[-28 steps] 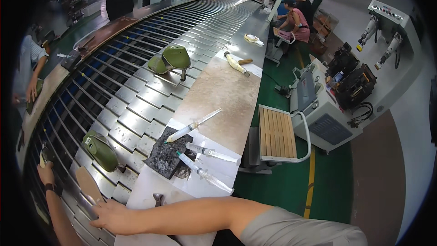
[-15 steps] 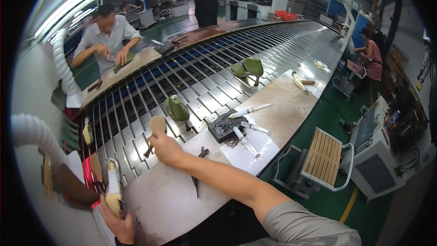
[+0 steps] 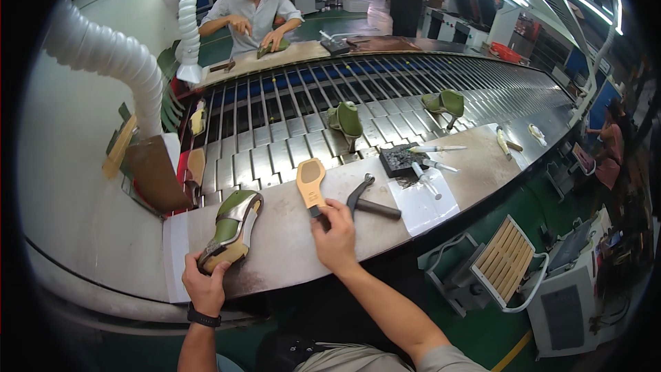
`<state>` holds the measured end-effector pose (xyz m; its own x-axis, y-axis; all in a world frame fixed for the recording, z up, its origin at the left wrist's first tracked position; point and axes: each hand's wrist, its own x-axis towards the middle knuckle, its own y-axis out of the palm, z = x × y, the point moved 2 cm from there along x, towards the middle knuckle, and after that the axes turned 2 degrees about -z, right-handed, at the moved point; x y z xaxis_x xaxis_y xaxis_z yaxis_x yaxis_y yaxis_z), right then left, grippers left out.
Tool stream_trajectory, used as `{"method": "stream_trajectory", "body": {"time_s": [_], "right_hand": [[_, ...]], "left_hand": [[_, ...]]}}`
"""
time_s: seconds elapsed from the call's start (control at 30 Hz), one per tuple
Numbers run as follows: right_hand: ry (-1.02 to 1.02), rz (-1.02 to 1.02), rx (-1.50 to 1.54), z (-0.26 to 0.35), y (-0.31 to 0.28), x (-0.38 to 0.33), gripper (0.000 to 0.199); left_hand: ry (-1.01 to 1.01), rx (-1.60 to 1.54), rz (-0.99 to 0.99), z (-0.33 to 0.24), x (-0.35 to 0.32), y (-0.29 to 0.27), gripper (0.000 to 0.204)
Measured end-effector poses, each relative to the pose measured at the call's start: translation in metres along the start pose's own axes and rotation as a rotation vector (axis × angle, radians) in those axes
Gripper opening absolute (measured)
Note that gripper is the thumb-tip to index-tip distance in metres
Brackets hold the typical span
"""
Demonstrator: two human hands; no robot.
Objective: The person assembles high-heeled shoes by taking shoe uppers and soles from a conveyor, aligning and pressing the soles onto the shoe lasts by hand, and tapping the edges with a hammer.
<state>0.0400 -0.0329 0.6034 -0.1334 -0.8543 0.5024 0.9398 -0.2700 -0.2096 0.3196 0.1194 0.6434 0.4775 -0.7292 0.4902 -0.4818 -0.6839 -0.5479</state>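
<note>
My left hand [image 3: 205, 286] grips the cream-coloured end of a green shoe upper [image 3: 235, 215] with a silver band, stretched over a shoe last. The shoe lies tilted over the left part of the worktop. To its right, my right hand [image 3: 336, 234] pinches the dark heel end of a tan shoe sole [image 3: 312, 178], its broad end pointing away from me. Fingers hide part of that heel end. Just right of the sole, a hammer [image 3: 375, 208] with a dark handle rests on the worktop [image 3: 282, 255].
A black block [image 3: 396, 162] and several syringes [image 3: 427, 184] lie at right on white sheet. Green heeled shoes [image 3: 344, 124] stand on the slatted metal conveyor [image 3: 275, 139]. White ducts [image 3: 113, 45] hang left. A co-worker [image 3: 255, 14] handles a shoe across the conveyor.
My view has swung left. The right hand has brought the tan sole from above the conveyor back over the worktop. The left hand has lifted the green shoe away from the red-lit spot.
</note>
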Motion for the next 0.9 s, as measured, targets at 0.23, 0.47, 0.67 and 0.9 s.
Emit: {"method": "stream_trajectory", "body": {"time_s": [0.23,0.47,0.67,0.9], "right_hand": [[-0.208,0.294,-0.127,0.014,-0.042,0.018,0.04],[0.504,0.586,0.633,0.005,-0.011,0.043,0.034],[0.52,0.479,0.352,0.005,0.001,0.025,0.042],[0.555,0.468,0.372,0.004,0.007,0.024,0.038]], "left_hand": [[0.855,-0.087,0.066,-0.063,-0.021,0.017,0.056],[0.786,-0.148,0.17,-0.05,-0.041,0.055,0.048],[0.817,-0.009,0.309,-0.029,-0.037,0.05,0.035],[0.843,-0.023,0.313,-0.026,-0.038,0.049,0.032]]}}
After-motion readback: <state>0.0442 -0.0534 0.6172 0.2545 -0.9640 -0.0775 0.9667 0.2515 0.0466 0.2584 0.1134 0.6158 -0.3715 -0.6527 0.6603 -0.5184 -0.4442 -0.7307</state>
